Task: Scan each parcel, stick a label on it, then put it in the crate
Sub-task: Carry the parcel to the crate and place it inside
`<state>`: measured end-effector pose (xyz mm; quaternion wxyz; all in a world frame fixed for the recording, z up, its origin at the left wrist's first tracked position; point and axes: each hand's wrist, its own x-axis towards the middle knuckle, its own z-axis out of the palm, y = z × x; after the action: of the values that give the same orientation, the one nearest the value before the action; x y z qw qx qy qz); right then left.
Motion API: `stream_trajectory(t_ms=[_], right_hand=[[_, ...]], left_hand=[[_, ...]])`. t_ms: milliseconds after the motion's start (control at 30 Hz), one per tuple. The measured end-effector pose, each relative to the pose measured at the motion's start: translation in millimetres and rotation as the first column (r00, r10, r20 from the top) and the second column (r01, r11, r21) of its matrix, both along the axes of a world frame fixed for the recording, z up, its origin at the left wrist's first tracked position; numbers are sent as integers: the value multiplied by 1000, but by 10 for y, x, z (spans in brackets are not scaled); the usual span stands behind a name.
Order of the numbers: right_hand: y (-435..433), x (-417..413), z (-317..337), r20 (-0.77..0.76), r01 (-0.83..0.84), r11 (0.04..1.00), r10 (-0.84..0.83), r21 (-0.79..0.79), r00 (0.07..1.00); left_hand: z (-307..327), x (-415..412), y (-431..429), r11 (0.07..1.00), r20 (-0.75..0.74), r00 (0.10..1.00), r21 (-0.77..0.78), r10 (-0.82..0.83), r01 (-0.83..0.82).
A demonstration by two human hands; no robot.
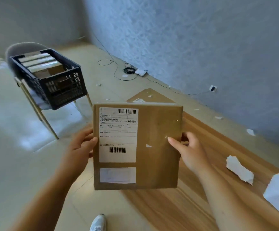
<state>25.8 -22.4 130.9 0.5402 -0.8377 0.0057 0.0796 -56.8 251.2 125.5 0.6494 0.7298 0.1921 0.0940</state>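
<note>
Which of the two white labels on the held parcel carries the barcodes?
The larger upper label: it shows one barcode at its top and another near its bottom. The smaller label below it looks almost blank.

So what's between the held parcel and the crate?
In the head view, only pale floor and a chair leg; parcel and crate are apart.
</note>
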Motion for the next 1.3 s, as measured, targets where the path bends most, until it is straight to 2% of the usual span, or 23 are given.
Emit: stream_trajectory(t_ms=[133,400,600,800,1033,1300], right_hand=[[894,265,-104,-115,-116,992,122,55,986],[2941,841,-35,-197,-211,977,207,-2,958],[4106,1184,-14,-126,-226,974,225,7,966],[4885,1734,-130,-60,-216,976,217,18,974],[5889,2792,-198,-28,-215,971,218,102,975],[6987,4049,256,43,-269,939,266,215,963]], left_hand=[[-129,-121,711,989,-52,988,51,142,-139],[-169,13,2438,955,-51,960,128,275,-267],[-88,293,3540,931,-35,940,155,340,-331],[-118,806,4297,912,-45,930,216,365,-348],[-52,1795,5266,930,-51,944,198,326,-311],[270,3005,6254,932,24,938,104,347,-347]])
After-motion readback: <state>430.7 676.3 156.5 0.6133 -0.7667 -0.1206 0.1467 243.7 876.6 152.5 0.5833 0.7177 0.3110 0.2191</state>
